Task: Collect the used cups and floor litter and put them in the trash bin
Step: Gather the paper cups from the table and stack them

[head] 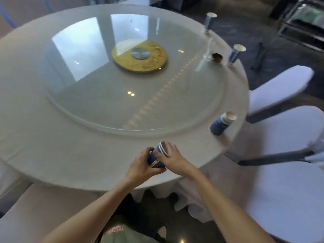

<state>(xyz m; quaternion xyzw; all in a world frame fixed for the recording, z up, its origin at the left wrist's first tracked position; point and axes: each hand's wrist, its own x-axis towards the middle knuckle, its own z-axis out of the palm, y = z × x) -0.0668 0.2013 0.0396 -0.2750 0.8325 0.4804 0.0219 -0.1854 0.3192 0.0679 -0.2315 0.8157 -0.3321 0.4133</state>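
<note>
1. The left hand (143,162) wraps its fingers round the lower body of a stack of blue cups (157,157), tipped on its side just above the near edge of the round table (52,146); this grip looks meant to brace the stack.
2. The right hand (172,157) closes over the rim end of the same stack, thumb on the blue wall and fingers curled over the mouth; I judge it is pressing one cup into another, so that several travel as one load.
3. Off to the right of the hands, near the table's edge, stands another nested pair of cups (221,124), leaning; probably next to be gathered.
4. Farther beyond, along the far right edge, stand two single cups, one nearer (235,53) and one at the back (209,21), with a small dark object (217,57) between them; what it is I cannot tell.
5. No trash bin shows, nor any floor litter; so collection is early, with binning yet to come.
</note>
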